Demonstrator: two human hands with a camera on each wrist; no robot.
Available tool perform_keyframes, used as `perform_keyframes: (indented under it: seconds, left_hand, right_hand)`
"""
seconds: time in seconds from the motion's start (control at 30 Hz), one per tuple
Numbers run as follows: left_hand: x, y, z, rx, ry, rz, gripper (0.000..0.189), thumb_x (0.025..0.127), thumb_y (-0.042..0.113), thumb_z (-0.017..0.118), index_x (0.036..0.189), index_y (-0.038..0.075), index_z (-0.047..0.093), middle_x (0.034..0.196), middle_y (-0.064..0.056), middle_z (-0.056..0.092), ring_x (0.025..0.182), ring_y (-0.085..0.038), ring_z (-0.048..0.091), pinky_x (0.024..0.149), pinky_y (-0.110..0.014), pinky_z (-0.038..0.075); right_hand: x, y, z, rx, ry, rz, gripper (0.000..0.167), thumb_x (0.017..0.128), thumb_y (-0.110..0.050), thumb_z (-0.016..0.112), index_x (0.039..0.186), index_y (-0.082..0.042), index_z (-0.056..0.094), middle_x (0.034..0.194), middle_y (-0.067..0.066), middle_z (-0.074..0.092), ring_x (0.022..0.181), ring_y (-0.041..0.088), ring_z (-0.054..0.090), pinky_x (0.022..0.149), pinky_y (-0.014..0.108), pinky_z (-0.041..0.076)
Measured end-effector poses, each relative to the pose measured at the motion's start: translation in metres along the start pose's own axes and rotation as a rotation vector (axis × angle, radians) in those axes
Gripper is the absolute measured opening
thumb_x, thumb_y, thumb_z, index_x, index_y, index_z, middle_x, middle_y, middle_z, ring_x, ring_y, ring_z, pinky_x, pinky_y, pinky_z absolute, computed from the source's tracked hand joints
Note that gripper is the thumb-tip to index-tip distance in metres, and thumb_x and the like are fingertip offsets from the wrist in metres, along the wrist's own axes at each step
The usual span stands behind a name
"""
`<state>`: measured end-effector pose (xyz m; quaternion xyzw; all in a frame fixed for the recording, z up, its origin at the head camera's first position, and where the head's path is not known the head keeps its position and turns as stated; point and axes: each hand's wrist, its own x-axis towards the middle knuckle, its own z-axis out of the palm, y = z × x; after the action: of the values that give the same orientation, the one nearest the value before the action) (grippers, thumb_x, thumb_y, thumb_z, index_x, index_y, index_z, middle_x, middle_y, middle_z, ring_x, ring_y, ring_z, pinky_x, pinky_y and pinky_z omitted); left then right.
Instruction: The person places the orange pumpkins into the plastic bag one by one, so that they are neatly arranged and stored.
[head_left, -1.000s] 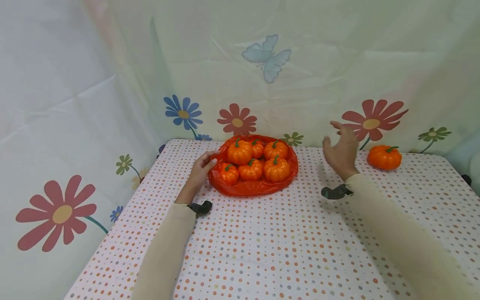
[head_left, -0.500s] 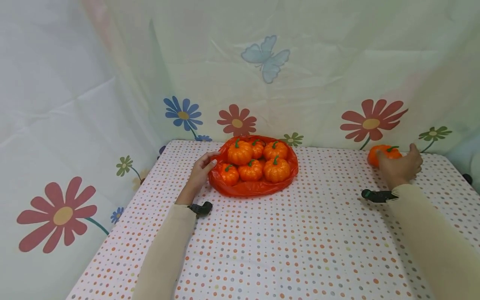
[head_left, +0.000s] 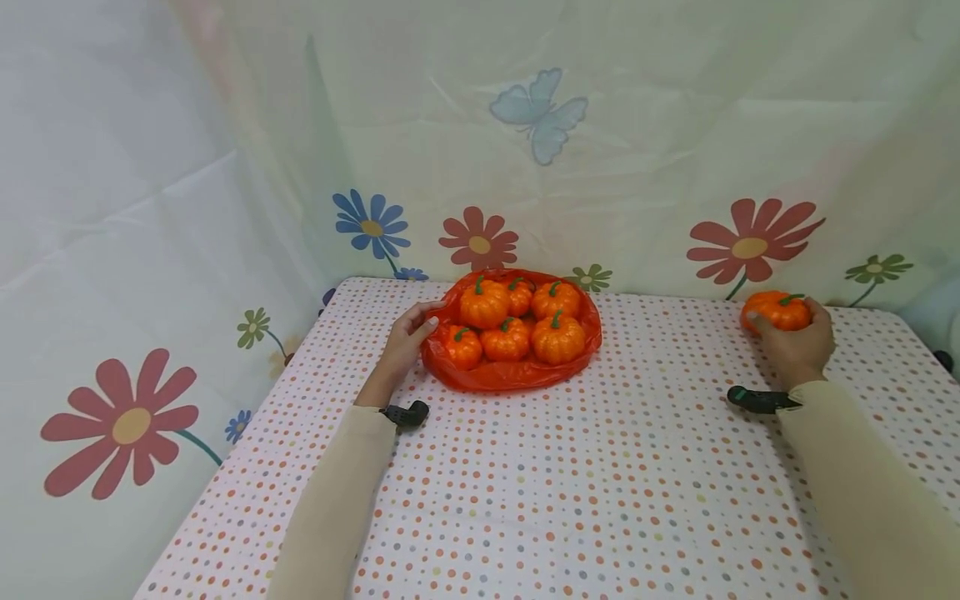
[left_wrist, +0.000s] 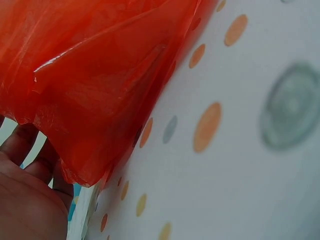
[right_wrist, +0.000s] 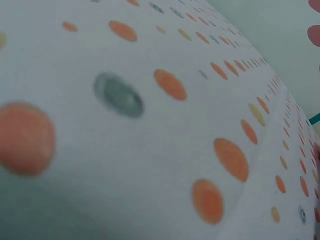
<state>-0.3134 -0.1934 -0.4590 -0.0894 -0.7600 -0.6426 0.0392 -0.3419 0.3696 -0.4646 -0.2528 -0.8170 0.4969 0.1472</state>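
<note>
A red plastic bag (head_left: pixel 510 377) lies spread open at the back of the table, holding several small orange pumpkins (head_left: pixel 558 340) with green stems. My left hand (head_left: pixel 403 340) pinches its left rim, thumb uppermost. In the left wrist view, the fingers (left_wrist: pixel 42 162) reach behind the shiny red plastic (left_wrist: pixel 100 90). Far to the right, my right hand (head_left: pixel 801 343) grips a single orange pumpkin (head_left: pixel 776 311), thumb on the left and fingers round its right side. The hand hides the pumpkin's near side. Neither that hand nor its pumpkin shows in the right wrist view.
A white dotted cloth (head_left: pixel 555 492) covers the table. Behind it hangs a pale curtain (head_left: pixel 637 158) printed with flowers and a butterfly, and the same cloth runs down the left side. Each wrist wears a dark camera strap (head_left: pixel 761 400).
My right hand has swung right from beside the bag to the lone pumpkin, and its fingers have closed round it. The left hand stays on the bag's rim.
</note>
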Motion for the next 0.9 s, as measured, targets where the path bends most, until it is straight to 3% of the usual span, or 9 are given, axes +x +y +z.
perform_keyframes:
  seconds: [0.7, 0.9]
  left_hand:
    - [0.000, 0.000, 0.001, 0.037, 0.009, -0.011, 0.032, 0.102, 0.026, 0.052, 0.133, 0.024, 0.058, 0.140, -0.003, 0.055, 0.128, -0.023, 0.052, 0.110, -0.043, 0.045]
    - [0.000, -0.001, 0.000, 0.036, 0.010, -0.007, 0.033, 0.102, 0.025, 0.053, 0.134, 0.021, 0.057, 0.138, -0.006, 0.056, 0.126, -0.024, 0.052, 0.110, -0.043, 0.045]
  right_hand:
    - [-0.001, 0.011, -0.009, -0.087, -0.037, -0.139, 0.088, 0.093, -0.041, 0.060, 0.158, -0.010, 0.008, 0.164, 0.014, 0.016, 0.150, 0.036, 0.020, 0.123, 0.050, 0.019]
    - [-0.002, 0.009, -0.010, -0.095, -0.022, -0.116, 0.089, 0.093, -0.043, 0.059, 0.159, -0.011, 0.008, 0.165, 0.014, 0.016, 0.150, 0.035, 0.021, 0.123, 0.050, 0.020]
